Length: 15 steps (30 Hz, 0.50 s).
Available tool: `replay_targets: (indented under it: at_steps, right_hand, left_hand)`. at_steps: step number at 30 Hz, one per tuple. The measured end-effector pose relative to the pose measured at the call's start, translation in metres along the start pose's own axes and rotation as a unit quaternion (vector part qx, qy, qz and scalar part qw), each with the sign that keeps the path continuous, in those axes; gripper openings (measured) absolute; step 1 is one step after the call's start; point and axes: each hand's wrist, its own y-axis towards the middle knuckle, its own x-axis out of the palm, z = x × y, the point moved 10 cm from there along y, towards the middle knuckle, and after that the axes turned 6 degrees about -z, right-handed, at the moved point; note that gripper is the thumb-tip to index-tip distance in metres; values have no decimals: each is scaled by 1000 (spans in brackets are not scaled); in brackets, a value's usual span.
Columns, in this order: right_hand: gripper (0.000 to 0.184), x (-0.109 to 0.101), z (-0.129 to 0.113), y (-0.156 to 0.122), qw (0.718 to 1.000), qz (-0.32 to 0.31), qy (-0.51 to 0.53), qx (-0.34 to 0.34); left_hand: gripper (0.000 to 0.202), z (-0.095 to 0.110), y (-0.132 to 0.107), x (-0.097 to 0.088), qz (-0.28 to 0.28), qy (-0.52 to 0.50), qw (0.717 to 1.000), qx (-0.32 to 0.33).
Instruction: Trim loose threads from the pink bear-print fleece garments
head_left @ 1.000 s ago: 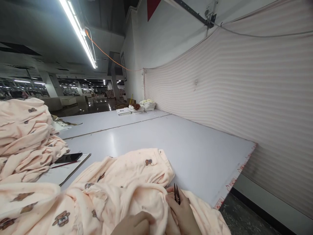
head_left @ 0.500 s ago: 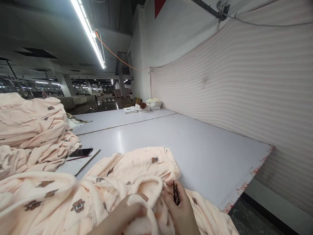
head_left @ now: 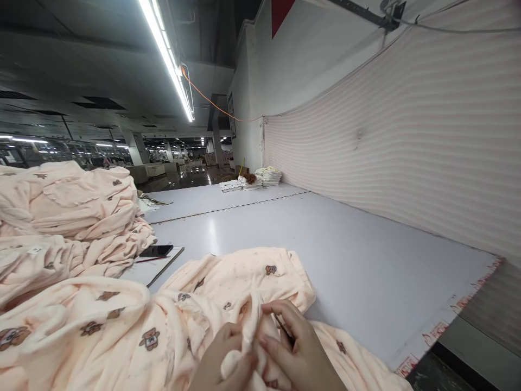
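Observation:
A pale peach fleece garment (head_left: 240, 271) printed with small brown bears is bunched over the near side of the table. My left hand (head_left: 230, 355) is closed on a raised fold of it, thumb and fingers pinching the edge. Close beside it on the right, my right hand (head_left: 299, 350) is closed around dark thread snips (head_left: 285, 330), whose blades point up and left toward that fold. The right fingertips are at the fold too; whether they press on the cloth is hard to tell. Most of the snips' handle is hidden in the palm.
A tall heap of the same fleece (head_left: 81, 206) stands at the left. A phone (head_left: 157, 251) and a pencil lie on a clipboard (head_left: 165, 267) beside it. Stacked white cloth pieces (head_left: 268, 176) sit at the table's (head_left: 345, 260) far end. Striped fabric (head_left: 386, 136) hangs along the right.
My left hand has come up out of the cloth and pinches a raised fold. The snips have tilted leftward in my right hand toward it. The view has shifted slightly left.

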Motion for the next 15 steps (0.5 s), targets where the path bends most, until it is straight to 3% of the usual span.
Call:
replay_targets:
  at_steps: [3,7,12,15]
  right_hand:
    - [28,-4,7,-1,999,8,-8,40]
    - [29,-2,8,-1,995,-40,-36,84]
    - [26,4,-14,-1,988,-113,-96,-30]
    - [20,7,-10,-1,981,-127,-143,-41]
  left_hand:
    - [19,-7,-5,-14,44,-62,996,-39]
    - [23,-12,-3,-10,-2,-194,980,-51]
    - [36,-20,5,-3,-35,-172,983,-44]
    - [41,-31,6,2,-73,-111,989,-67]
